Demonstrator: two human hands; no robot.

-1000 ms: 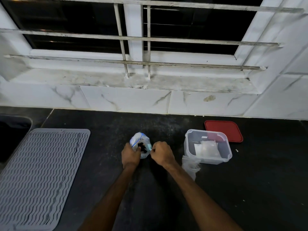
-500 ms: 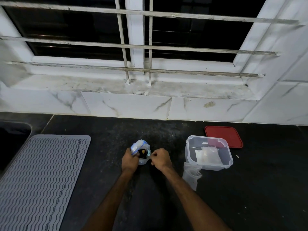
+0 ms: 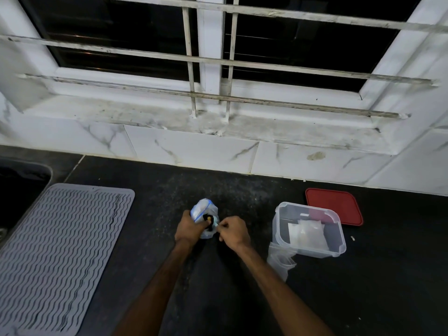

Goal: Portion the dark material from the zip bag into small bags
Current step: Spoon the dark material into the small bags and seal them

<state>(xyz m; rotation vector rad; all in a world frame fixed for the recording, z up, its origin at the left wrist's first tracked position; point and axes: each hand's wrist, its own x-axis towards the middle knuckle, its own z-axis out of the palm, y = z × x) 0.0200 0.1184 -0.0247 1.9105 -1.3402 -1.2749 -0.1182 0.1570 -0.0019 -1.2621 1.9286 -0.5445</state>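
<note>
The fingers of my left hand (image 3: 191,230) curl round a crumpled clear zip bag (image 3: 203,210) with a blue seal, on the black bench (image 3: 169,195). My right hand (image 3: 234,232) pinches the bag's mouth edge. Between my hands, dark material (image 3: 208,218) shows inside. To my right, limp clear small bags (image 3: 281,260) lie beside a clear plastic tub (image 3: 310,248). None looks filled, so portioning seems barely begun. My fingertips are hidden, and the amount left is unclear.

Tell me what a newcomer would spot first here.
The left hand grips a crumpled zip bag mid-counter, dark material at its mouth; the right hand pinches its edge. An open clear tub stands to the right, a red lid behind it, a grey ribbed mat far left.
</note>
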